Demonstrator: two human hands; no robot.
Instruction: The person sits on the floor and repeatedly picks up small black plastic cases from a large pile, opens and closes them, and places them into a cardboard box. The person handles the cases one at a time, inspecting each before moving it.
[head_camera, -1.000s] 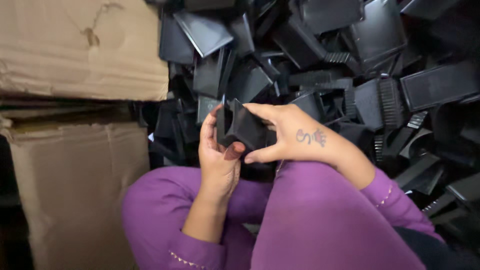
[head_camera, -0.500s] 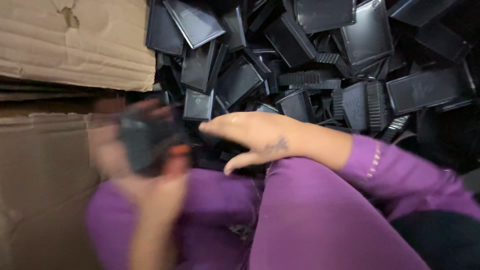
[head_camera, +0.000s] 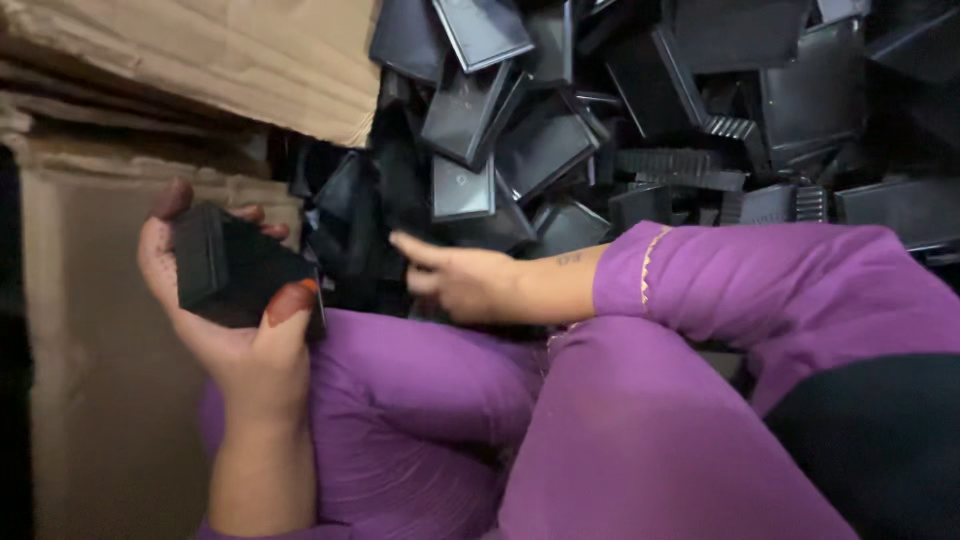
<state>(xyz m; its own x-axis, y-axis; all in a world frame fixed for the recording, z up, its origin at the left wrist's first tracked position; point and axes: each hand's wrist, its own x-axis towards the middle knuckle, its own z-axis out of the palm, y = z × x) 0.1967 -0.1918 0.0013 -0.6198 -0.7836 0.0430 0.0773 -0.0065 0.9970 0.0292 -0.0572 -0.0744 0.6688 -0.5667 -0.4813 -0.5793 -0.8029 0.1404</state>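
Observation:
My left hand (head_camera: 225, 310) is raised at the left, palm up, with fingers and thumb wrapped around a small black plastic box (head_camera: 240, 270). It hovers in front of a cardboard box. My right hand (head_camera: 455, 280) stretches leftward over my lap, index finger extended, its fingertips at the near edge of a heap of black plastic housings (head_camera: 560, 140). Nothing shows between its fingers. Both arms wear purple sleeves, and my knees in purple cloth fill the lower middle.
A large cardboard box (head_camera: 100, 400) stands at the left, with a folded cardboard flap (head_camera: 220, 60) above it. The heap of black plastic parts, some ribbed, spreads across the top and right (head_camera: 860, 200).
Earlier both hands held the black box together in the middle. My left hand has since carried it left toward the cardboard box, and my right hand has let go and reached toward the heap.

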